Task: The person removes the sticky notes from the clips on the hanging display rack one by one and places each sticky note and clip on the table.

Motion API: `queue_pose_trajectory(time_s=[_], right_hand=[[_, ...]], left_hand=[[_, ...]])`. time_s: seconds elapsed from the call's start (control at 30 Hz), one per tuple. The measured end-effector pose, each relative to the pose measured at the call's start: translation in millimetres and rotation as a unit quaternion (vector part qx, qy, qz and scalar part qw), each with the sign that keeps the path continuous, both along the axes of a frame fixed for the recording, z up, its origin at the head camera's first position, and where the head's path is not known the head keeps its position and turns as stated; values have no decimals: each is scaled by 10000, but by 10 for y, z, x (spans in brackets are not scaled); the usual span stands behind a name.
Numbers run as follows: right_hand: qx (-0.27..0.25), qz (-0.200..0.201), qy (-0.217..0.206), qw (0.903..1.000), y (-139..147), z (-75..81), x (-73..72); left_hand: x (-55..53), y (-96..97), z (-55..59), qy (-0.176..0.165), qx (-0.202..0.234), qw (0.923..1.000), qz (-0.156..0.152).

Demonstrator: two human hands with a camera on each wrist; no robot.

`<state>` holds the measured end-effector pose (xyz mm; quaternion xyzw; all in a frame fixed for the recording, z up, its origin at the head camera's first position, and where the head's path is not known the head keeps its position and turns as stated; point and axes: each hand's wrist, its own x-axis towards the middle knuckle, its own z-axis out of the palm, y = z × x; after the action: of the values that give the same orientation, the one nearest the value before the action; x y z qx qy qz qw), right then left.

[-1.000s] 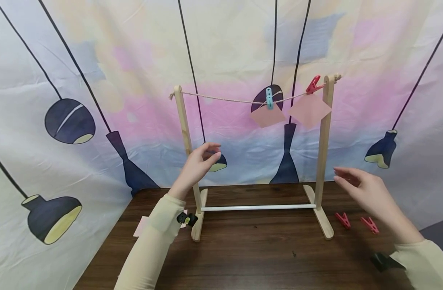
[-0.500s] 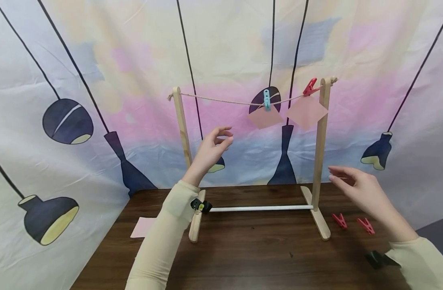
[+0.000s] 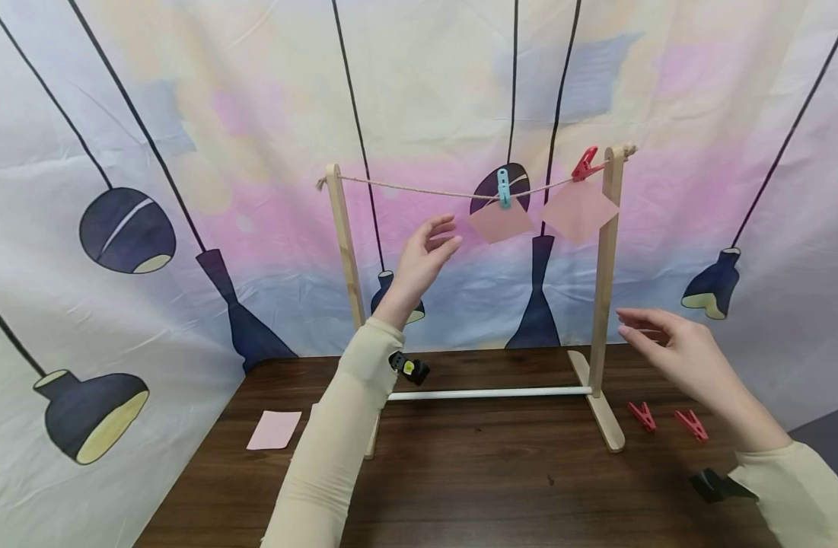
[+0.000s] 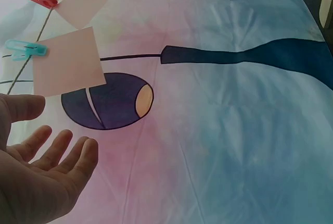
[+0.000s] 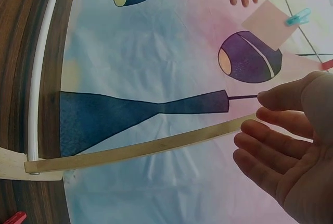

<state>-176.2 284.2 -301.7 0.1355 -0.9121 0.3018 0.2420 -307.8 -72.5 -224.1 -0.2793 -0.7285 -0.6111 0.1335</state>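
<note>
My left hand [image 3: 425, 259] is raised in front of the wooden rack, fingers loosely bent and nothing in them. Just right of its fingertips, a pink paper square [image 3: 501, 221] hangs from the string [image 3: 419, 188] by a light blue clothespin [image 3: 504, 189]. Nearer the right post, a red clothespin [image 3: 586, 164] holds a second pink paper [image 3: 579, 211] on the string. To the right of that post [image 3: 605, 281] hovers my right hand [image 3: 672, 342], thumb and fingers apart and holding nothing. In the left wrist view the blue clothespin [image 4: 26, 50] and its paper [image 4: 68, 62] appear beyond the fingers.
Two red clothespins [image 3: 642, 417] lie on the dark wooden table [image 3: 487, 479] below my right hand. On the left a pink paper square [image 3: 274, 430] lies flat, another partly hidden by my sleeve. A white rod [image 3: 490, 393] joins the rack's feet. Behind hangs a printed cloth [image 3: 268, 152].
My left hand has moved up and right, from beside the left post toward the paper under the blue clothespin. The right hand has shifted only slightly left.
</note>
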Motion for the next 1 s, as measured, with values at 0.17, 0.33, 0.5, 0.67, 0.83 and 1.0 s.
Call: queue_pose_trajectory(time_s=[0.17, 0.33, 0.5, 0.67, 0.83, 1.0], right_hand=[[-64, 80, 119, 9999, -3, 29, 5], [-235, 143, 236, 9993, -14, 103, -1], [-241, 188, 206, 9993, -33, 212, 2], [-229, 75, 263, 9994, -73, 329, -1], [-262, -26, 412, 9988, -105, 442, -2], [-291, -14, 432, 9986, -158, 580, -16]], left_hand=[[-45, 119, -30, -46, 273, 9995, -154], [-43, 205, -106, -81, 150, 9997, -183], [-38, 251, -157, -154, 264, 9989, -360], [-21, 273, -180, -123, 224, 9988, -412], [3, 293, -204, -31, 51, 9991, -419], [29, 323, -219, -5, -5, 9989, -474]])
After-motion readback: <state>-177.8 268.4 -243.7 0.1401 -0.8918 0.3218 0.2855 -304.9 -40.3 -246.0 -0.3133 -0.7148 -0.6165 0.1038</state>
